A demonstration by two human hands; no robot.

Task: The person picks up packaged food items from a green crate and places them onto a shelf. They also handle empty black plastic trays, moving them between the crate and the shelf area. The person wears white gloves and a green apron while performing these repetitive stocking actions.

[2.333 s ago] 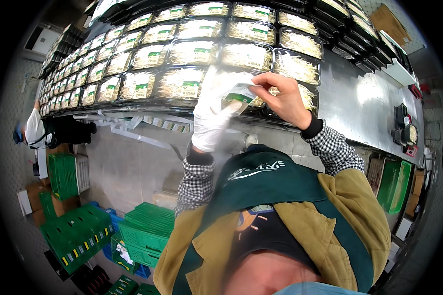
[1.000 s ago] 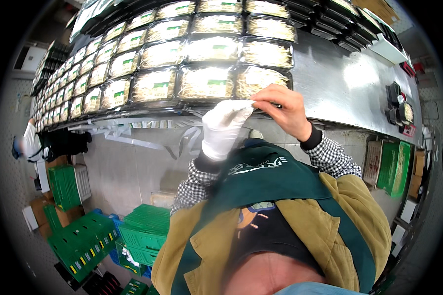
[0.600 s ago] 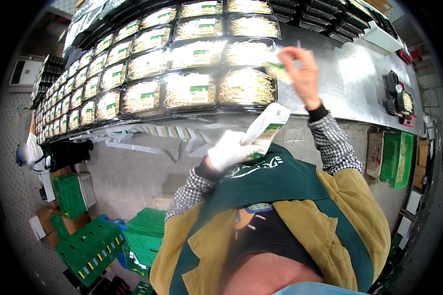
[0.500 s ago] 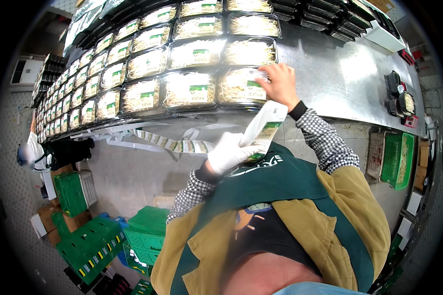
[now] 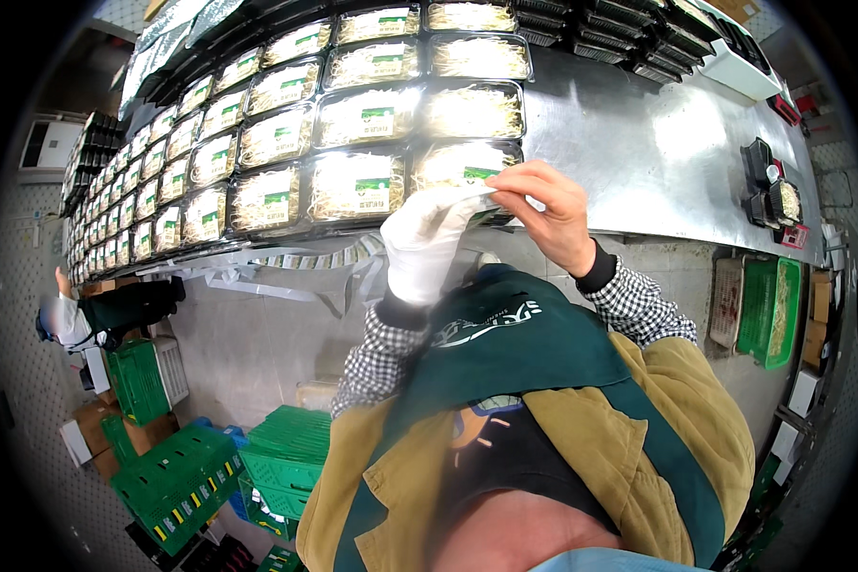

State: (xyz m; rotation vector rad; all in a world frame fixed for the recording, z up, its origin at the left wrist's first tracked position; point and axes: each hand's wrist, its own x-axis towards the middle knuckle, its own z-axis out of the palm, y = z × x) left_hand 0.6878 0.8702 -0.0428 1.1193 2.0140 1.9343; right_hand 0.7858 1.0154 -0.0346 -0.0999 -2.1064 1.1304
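Observation:
My left hand (image 5: 421, 250), in a white glove, is closed on a strip of labels (image 5: 326, 258), which trails off to the left below the table edge. My bare right hand (image 5: 553, 212) pinches the white end of that strip between thumb and forefinger, meeting the left fingertips. Just beyond both hands, at the table's front corner of the rows, lies a clear-topped black tray of bean sprouts (image 5: 434, 164); a green and white label shows on it, partly covered by my fingers. To its left sits another labelled tray (image 5: 338, 186).
Rows of similar trays cover the left of the steel table (image 5: 629, 162). Stacked black trays (image 5: 610, 29) stand at the back. Green crates (image 5: 281, 458) are on the floor at lower left, a green basket (image 5: 770, 310) at right. Another person (image 5: 114, 319) works at far left.
My right hand has come off the corner tray, back toward me, to the strip's end. My left hand has risen toward the tray, and the strip's printed face has turned out of sight.

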